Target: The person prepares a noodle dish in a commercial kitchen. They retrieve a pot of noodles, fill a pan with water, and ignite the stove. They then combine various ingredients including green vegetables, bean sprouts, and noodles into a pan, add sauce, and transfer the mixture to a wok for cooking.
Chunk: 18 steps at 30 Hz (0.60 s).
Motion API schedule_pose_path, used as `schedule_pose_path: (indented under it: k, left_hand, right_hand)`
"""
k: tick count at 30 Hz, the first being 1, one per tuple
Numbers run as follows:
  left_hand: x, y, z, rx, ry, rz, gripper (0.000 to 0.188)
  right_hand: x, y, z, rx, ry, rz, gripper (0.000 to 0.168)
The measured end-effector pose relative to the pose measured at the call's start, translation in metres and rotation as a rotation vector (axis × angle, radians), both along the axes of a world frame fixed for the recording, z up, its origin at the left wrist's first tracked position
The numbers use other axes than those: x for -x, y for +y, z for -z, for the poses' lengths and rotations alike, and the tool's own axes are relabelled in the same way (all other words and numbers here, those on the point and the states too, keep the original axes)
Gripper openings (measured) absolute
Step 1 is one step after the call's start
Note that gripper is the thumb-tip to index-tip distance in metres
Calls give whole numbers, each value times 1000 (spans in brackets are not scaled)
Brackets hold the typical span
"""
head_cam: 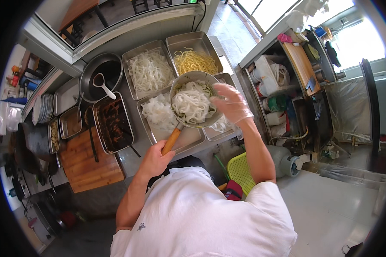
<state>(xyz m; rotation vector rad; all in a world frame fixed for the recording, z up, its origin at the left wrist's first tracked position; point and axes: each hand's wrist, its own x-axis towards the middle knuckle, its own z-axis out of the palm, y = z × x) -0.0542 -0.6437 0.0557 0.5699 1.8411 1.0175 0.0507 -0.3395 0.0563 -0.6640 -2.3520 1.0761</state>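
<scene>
My left hand (156,159) grips the wooden handle (172,141) of a round metal pan or strainer (177,119). Inside it, wide white noodles (193,104) lie over green shreds. At its right rim is my right hand (230,102), in a clear plastic glove and blurred; its fingers look apart, and I see nothing in them. Beneath the pan are a steel tray (189,141) with translucent white strips (159,110) and another (212,136) holding white noodles, both partly hidden. Farther back, one steel tray (127,67) contains flat white noodles (149,70), and its neighbour (193,40) yellow noodles (196,62).
Leftward stand a dark round basin (83,77) with a white ladle (104,86), a sauce-stained tray (132,128), a wooden cutting board (90,173) and stacked plates (42,109). A green chair (243,170) and gas cylinder (278,157) are low on the right, near a cluttered shelf (276,74).
</scene>
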Motion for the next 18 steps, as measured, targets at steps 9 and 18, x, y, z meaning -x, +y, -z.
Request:
schedule_pose_path:
  k: [9,18]
  left_hand:
    - [9,-39,-15,-34,-187,-226,19]
    - [28,-150,-51,-9,-5,-664,23]
  right_hand:
    - [22,26,96,452,159,319,17]
    - [255,-64,104,-217,-426,-53,33]
